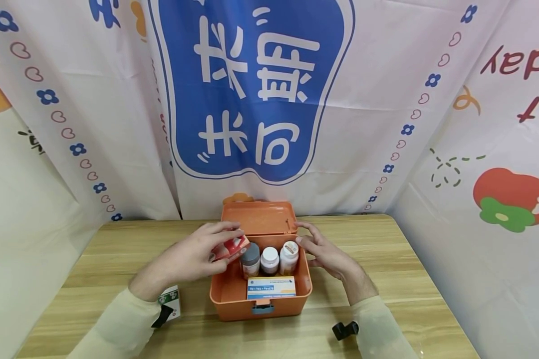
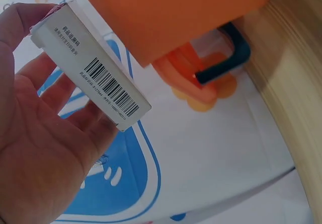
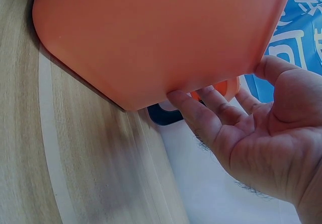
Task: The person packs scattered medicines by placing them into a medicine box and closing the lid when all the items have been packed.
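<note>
My left hand holds a small red-and-white medicine box between thumb and fingers, over the left rim of an orange plastic case. In the left wrist view the medicine box shows a white side with a barcode. The lid of the case stands open at the back. Inside are a grey-capped bottle, two white bottles and a blue-and-white medicine carton. At the case's right back corner, my right hand touches the wall with extended fingers, its thumb near the rim.
A green-and-white carton stands on the wooden table, left of the case and partly behind my left forearm. A printed curtain hangs behind the table. The case's front carries a blue-grey latch.
</note>
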